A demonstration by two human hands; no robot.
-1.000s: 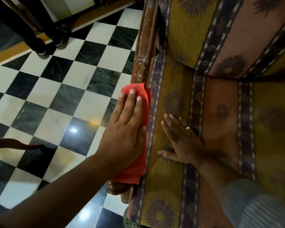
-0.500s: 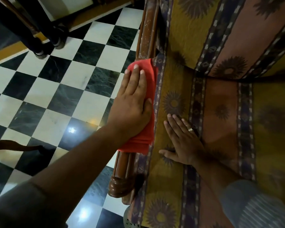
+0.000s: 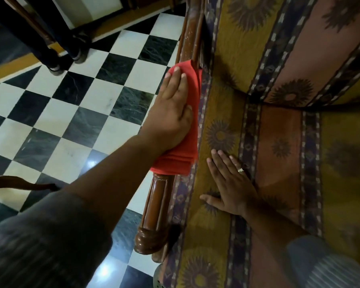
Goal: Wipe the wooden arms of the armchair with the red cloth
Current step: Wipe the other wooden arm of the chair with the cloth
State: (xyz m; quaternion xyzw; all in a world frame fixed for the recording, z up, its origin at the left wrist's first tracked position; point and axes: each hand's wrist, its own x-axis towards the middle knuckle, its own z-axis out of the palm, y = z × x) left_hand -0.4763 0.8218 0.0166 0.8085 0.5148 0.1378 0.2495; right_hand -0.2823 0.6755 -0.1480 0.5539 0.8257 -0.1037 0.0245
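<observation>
The armchair's left wooden arm (image 3: 157, 206) runs from the carved front knob near the bottom up toward the chair back. The folded red cloth (image 3: 180, 156) is draped over the middle of this arm. My left hand (image 3: 170, 107) presses flat on the cloth, fingers pointing up the arm, thumb wrapped on the inner side. My right hand (image 3: 231, 183), with a ring on one finger, rests flat and spread on the patterned seat cushion (image 3: 279, 159) just right of the arm. The other arm of the chair is out of view.
A black-and-white checkered floor (image 3: 75, 113) lies to the left of the chair. Dark furniture legs (image 3: 52, 57) stand at the upper left. A curved brown wooden piece (image 3: 23, 183) juts in from the left edge. The striped backrest (image 3: 289, 38) rises at the upper right.
My left hand has slid the red cloth along the arm away from the front knob toward the chair back, baring the front part. My right hand has stayed on the seat.
</observation>
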